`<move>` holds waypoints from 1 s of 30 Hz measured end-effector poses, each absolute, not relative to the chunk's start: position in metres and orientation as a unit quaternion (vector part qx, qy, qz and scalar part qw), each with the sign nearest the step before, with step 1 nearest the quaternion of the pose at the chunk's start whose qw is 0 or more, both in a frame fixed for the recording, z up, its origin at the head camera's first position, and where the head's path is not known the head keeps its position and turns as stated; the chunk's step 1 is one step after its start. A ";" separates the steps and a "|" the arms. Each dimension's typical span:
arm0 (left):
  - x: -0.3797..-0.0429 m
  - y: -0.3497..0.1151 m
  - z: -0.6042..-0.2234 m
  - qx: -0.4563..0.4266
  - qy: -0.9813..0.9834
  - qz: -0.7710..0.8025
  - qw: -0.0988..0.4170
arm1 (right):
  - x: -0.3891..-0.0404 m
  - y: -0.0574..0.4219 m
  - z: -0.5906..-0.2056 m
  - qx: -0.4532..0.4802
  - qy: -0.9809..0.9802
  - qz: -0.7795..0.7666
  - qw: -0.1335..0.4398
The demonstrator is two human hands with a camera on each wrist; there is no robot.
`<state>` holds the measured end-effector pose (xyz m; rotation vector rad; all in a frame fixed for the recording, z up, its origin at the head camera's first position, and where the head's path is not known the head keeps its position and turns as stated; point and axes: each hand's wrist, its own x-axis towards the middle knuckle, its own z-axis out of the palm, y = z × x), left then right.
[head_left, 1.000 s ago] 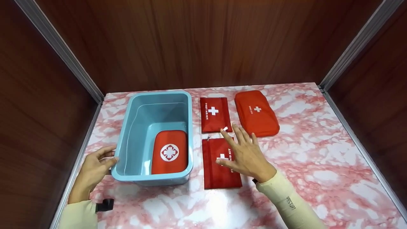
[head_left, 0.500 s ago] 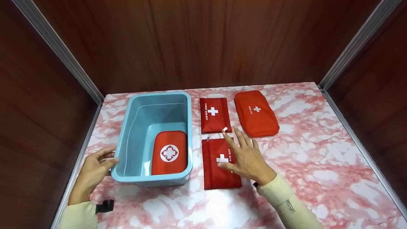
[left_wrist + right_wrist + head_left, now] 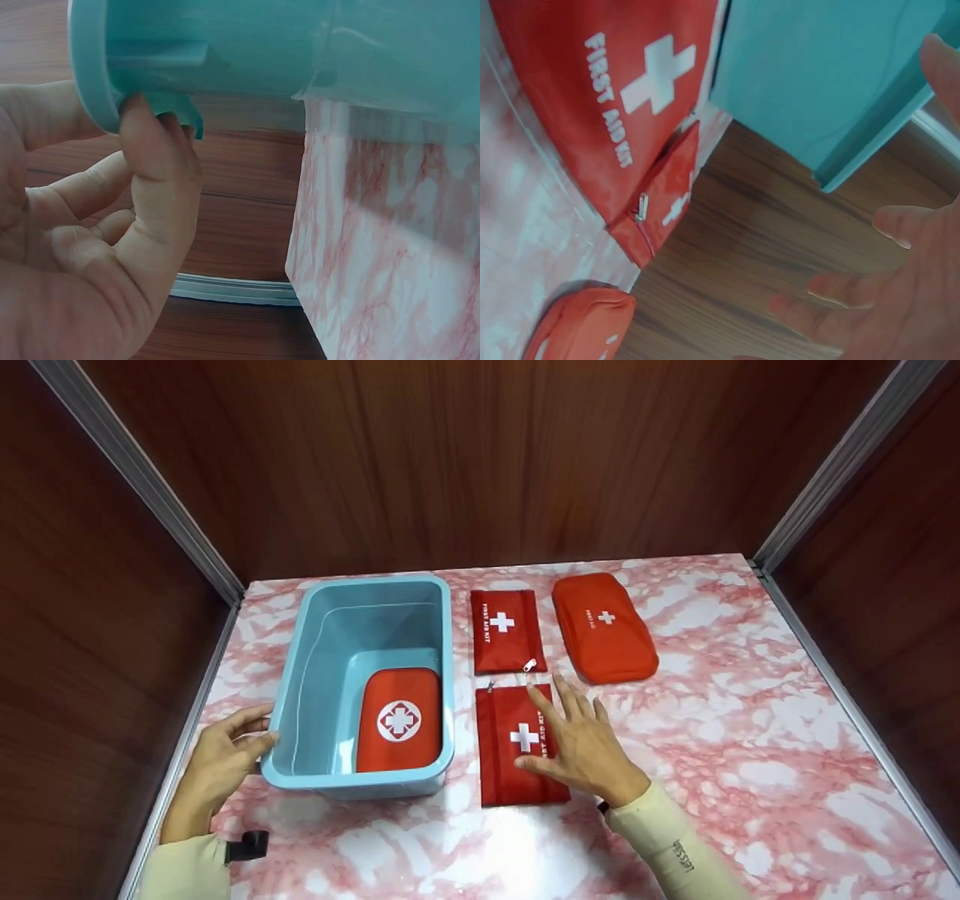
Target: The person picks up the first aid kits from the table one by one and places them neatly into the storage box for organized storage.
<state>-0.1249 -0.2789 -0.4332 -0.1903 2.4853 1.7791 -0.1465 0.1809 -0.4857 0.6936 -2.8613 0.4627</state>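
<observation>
A light blue plastic bin (image 3: 360,781) stands on the left of the table, and inside it lies a red first aid case (image 3: 399,690) with a white round emblem. My left hand (image 3: 225,754) grips the bin's left rim; in the left wrist view the fingers (image 3: 161,150) curl around the rim's edge. Spread-fingered, my right hand (image 3: 589,746) hovers over the right side of the nearer flat red first aid pouch (image 3: 499,757), holding nothing. Beyond that pouch lies a smaller flat red pouch (image 3: 499,652), its zipper pull near my right fingertips.
An orange-red first aid case (image 3: 607,645) lies at the back right of the pink-and-white marbled table (image 3: 750,720). Dark wood panels (image 3: 480,465) with metal corner strips enclose the table at the back and both sides.
My right hand has shifted slightly toward me over the nearer pouch, so more of its white cross shows. My left hand keeps its grip on the bin, which has not visibly moved.
</observation>
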 end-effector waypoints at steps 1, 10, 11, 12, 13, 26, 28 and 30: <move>-0.125 -0.279 -0.433 -0.063 0.811 0.580 0.041 | -0.146 0.181 -0.488 0.233 -0.956 0.158 0.081; -0.125 -0.279 -0.433 -0.069 0.810 0.580 0.043 | -0.140 0.183 -0.503 0.245 -0.954 0.147 0.095; -0.125 -0.279 -0.433 -0.069 0.810 0.581 0.042 | -0.140 0.183 -0.505 0.246 -0.953 0.147 0.096; -0.125 -0.278 -0.433 -0.069 0.810 0.580 0.041 | -0.139 0.184 -0.506 0.246 -0.954 0.145 0.096; -0.125 -0.278 -0.433 -0.068 0.811 0.580 0.039 | -0.139 0.184 -0.507 0.247 -0.953 0.147 0.095; -0.125 -0.278 -0.431 -0.066 0.813 0.577 0.041 | -0.131 0.181 -0.526 0.234 -0.956 0.160 0.075; -0.125 -0.278 -0.431 -0.066 0.814 0.575 0.040 | -0.130 0.178 -0.528 0.230 -0.957 0.160 0.079; -0.124 -0.277 -0.431 -0.067 0.815 0.574 0.040 | -0.129 0.175 -0.530 0.222 -0.959 0.157 0.077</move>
